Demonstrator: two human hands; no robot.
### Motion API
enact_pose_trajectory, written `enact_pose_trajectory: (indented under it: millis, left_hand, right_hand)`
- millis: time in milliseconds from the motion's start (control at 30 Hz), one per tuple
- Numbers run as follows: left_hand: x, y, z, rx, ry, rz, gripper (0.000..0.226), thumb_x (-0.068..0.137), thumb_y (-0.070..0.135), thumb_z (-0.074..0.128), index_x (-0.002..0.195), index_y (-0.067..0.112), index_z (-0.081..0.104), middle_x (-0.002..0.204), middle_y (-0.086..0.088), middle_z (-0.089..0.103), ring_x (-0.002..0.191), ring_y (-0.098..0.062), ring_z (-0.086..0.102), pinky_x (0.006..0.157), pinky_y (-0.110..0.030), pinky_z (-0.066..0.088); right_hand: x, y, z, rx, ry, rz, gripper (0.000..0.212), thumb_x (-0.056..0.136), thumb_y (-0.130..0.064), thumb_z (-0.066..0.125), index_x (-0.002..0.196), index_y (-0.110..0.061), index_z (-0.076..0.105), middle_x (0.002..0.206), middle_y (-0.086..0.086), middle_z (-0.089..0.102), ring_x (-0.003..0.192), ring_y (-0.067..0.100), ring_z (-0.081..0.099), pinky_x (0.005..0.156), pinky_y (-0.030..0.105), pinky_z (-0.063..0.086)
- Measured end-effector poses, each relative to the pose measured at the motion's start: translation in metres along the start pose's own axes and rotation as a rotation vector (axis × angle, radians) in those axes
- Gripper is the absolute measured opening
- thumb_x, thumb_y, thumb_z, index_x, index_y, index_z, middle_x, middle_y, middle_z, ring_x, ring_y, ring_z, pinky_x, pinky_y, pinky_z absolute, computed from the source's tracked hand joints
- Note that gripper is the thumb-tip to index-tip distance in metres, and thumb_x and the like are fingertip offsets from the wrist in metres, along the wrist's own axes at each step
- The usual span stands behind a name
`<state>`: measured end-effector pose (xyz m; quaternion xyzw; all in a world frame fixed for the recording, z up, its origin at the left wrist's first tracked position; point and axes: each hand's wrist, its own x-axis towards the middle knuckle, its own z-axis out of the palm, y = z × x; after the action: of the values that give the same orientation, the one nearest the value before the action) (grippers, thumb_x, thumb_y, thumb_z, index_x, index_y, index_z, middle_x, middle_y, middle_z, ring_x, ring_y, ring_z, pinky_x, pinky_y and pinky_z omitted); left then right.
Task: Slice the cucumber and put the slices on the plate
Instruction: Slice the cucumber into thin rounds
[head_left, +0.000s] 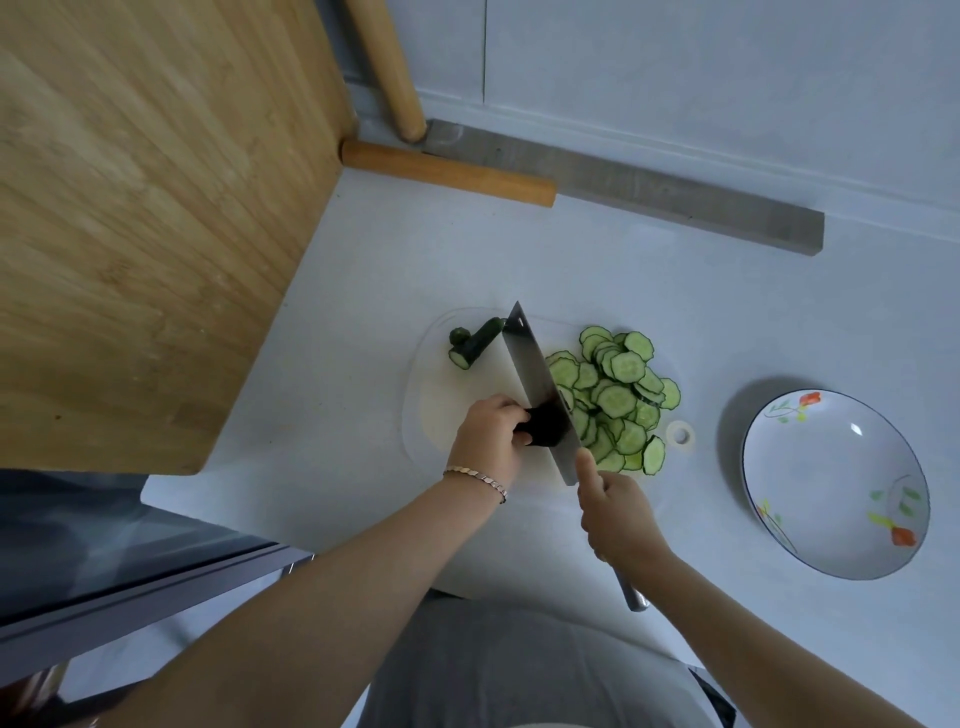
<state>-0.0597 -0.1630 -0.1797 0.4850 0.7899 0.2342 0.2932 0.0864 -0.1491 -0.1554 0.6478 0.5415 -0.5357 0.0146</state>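
Left hand (491, 431) grip holds the cucumber stub (543, 428) on the cutting board (441, 415). Right hand (618, 512) grip holds the cleaver (540, 389), slices (615, 397) beside its blade.

Two bare forearms, no sleeves in view. The left hand (488, 434) has a thin metal link bracelet (477, 478) at the wrist — the right hand (618, 514) wears nothing. Grey clothing (524, 670) covers the torso below.
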Motion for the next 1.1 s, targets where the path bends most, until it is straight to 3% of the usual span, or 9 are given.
enact_pose_trajectory:
  millis: [233,400,600,733,867,1000,1100]
  left_hand:
    - [-0.001,-0.001,-0.001,-0.033,0.017,-0.003,0.019,0.079,0.004,0.064,0.097,-0.001,0.068,0.103,-0.016,0.064,0.099,-0.030,0.056,0.079,-0.026,0.040]
    - [-0.002,0.000,-0.001,-0.027,0.016,-0.005,0.020,0.082,0.004,0.061,0.101,-0.001,0.067,0.105,-0.016,0.063,0.101,-0.030,0.055,0.079,-0.024,0.038]
    - [-0.001,-0.001,-0.001,-0.008,-0.005,0.005,0.021,0.083,0.004,0.060,0.102,-0.001,0.067,0.107,-0.017,0.063,0.103,-0.031,0.054,0.082,-0.031,0.042]
    - [0.000,0.000,-0.001,0.007,-0.027,0.021,0.020,0.084,0.002,0.058,0.101,-0.001,0.067,0.109,-0.016,0.063,0.106,-0.031,0.053,0.084,-0.032,0.042]
    - [0.002,0.000,-0.001,0.012,-0.033,0.020,0.020,0.083,0.003,0.058,0.102,0.000,0.067,0.109,-0.015,0.062,0.106,-0.030,0.052,0.083,-0.032,0.043]
    - [0.001,-0.001,-0.001,0.003,-0.038,0.017,0.019,0.082,0.003,0.060,0.100,-0.001,0.066,0.107,-0.014,0.062,0.103,-0.027,0.054,0.078,-0.022,0.037]
    - [-0.001,-0.004,-0.002,-0.018,-0.010,0.008,0.020,0.081,0.006,0.063,0.099,-0.001,0.065,0.106,-0.014,0.062,0.102,-0.027,0.055,0.081,-0.024,0.038]
  right_hand:
    - [-0.009,-0.008,-0.019,0.178,-0.014,0.053,0.053,0.093,-0.054,0.037,0.060,-0.014,0.031,0.046,-0.001,0.029,0.037,0.014,0.025,0.038,0.019,0.026]
    - [-0.018,-0.011,-0.027,0.139,-0.042,0.006,0.052,0.092,-0.054,0.038,0.064,-0.011,0.032,0.047,0.000,0.026,0.040,0.015,0.021,0.041,0.018,0.022]
    - [-0.018,-0.009,-0.026,0.045,-0.039,-0.033,0.054,0.091,-0.056,0.037,0.062,-0.010,0.033,0.041,-0.003,0.030,0.037,0.016,0.024,0.041,0.019,0.025]
    - [-0.018,-0.003,-0.026,-0.037,-0.037,-0.063,0.057,0.086,-0.061,0.035,0.061,-0.010,0.033,0.047,0.003,0.031,0.044,0.019,0.026,0.050,0.026,0.026]
    - [-0.008,-0.001,-0.015,-0.017,-0.026,-0.058,0.056,0.089,-0.060,0.034,0.056,-0.016,0.026,0.046,0.000,0.026,0.043,0.018,0.024,0.050,0.028,0.024]
    - [-0.001,0.004,0.003,-0.011,-0.005,-0.008,0.052,0.090,-0.059,0.034,0.062,-0.016,0.026,0.055,0.003,0.026,0.050,0.019,0.024,0.056,0.034,0.025]
    - [0.000,0.004,0.002,0.060,0.009,0.023,0.052,0.092,-0.057,0.033,0.063,-0.014,0.029,0.049,0.000,0.028,0.045,0.018,0.026,0.050,0.030,0.028]
